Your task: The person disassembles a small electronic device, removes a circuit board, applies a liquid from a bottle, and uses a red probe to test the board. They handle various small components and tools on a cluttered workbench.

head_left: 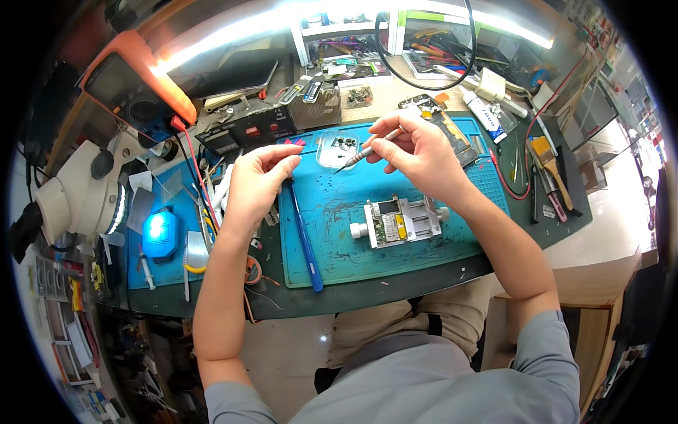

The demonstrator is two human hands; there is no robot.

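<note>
My right hand (413, 152) grips a slim, pointed metal tool (369, 150), its tip angled down-left beside a small clear container (337, 143) of dark little parts. My left hand (260, 177) has its fingertips pinched close together above the mat; what is between them is too small to make out. Small pink items (295, 142) show just beyond those fingers. A long blue tool (305, 244) lies lengthwise under that hand's fingers. Nearer me, a metal clamp fixture (417, 220) with a small circuit board (388, 226) in it rests on the teal mat (325, 212).
A white microscope (78, 194), orange multimeter (134, 92) and glowing blue device (159, 230) crowd the left. Behind are a black instrument (247, 127) and a hanging cable loop (424, 83). A disassembled phone (452, 138), white tube (482, 113) and brushes (551, 169) lie at the right.
</note>
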